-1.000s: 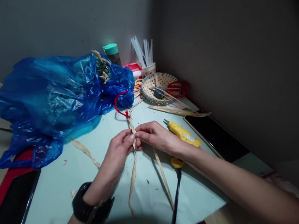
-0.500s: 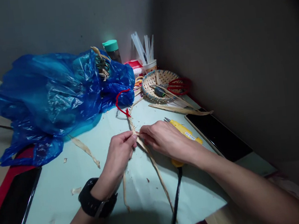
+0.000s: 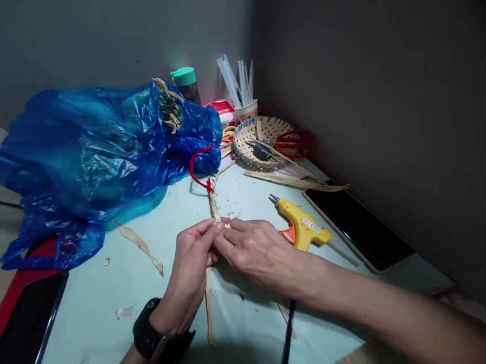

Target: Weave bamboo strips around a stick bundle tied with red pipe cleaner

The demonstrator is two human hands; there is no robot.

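A thin braid of pale dried plant fibre [image 3: 215, 205] runs up from my fingers to a red cord [image 3: 200, 178] knotted at its far end. My left hand [image 3: 194, 248] pinches the lower end of the braid between thumb and fingers; a black watch is on that wrist. Right beside it, my right hand [image 3: 252, 247] is closed on the strands at the same spot, its fingertips partly hidden. One loose strand [image 3: 210, 313] hangs down below my left hand. A yellow glue gun [image 3: 303, 222] lies to the right of my right hand, its black cord passing under the wrist.
A blue plastic bag [image 3: 87, 152] fills the back left. Behind are a green-lidded jar [image 3: 186, 83], a cup of glue sticks [image 3: 246, 110] and a woven basket [image 3: 244, 153] with red-handled scissors. A phone [image 3: 361, 227] lies right, a dark device [image 3: 22, 338] left. Fibre scraps [image 3: 139, 246] lie about.
My right hand has come down and left, closer against my left hand, uncovering more of the glue gun. The long strand on the right is now mostly hidden under it.
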